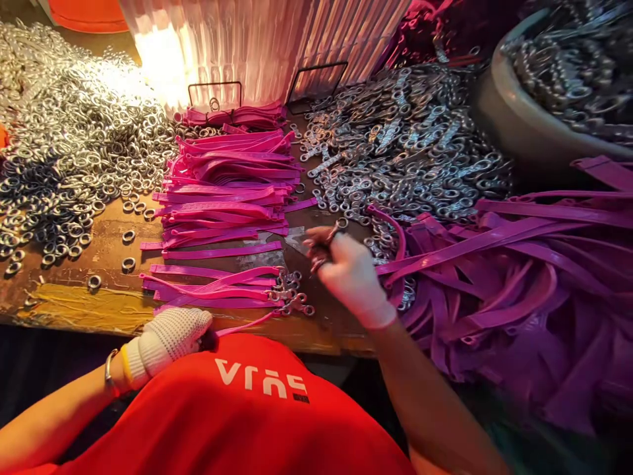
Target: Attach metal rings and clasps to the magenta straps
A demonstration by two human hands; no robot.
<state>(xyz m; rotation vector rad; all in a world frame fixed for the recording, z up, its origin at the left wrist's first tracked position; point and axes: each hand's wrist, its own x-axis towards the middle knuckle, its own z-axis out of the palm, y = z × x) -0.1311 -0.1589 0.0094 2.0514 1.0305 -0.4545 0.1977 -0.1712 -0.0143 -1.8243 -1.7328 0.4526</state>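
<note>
My left hand (175, 330), in a white dotted glove with bare fingertips, is closed low at the table's front edge. A thin pink strap (247, 323) runs rightward from its fingers. My right hand (349, 270), in a white fingerless glove, is raised over the table right of the straps, its fingers curled together. A metal clip (341, 224) with a ring end pokes out above the fingers; the rest of it is hidden. Between the hands lie pink straps (212, 287) with metal clips (287, 290) on their right ends. Behind them, more pink straps (227, 198) are stacked in rows.
Loose metal rings (89, 152) are heaped at left, metal clips (395, 145) at back right. A grey tub (524, 99) of metal parts stands far right. A pile of purple-pink straps (504, 284) hangs over the right edge. A corrugated translucent panel (237, 46) stands behind.
</note>
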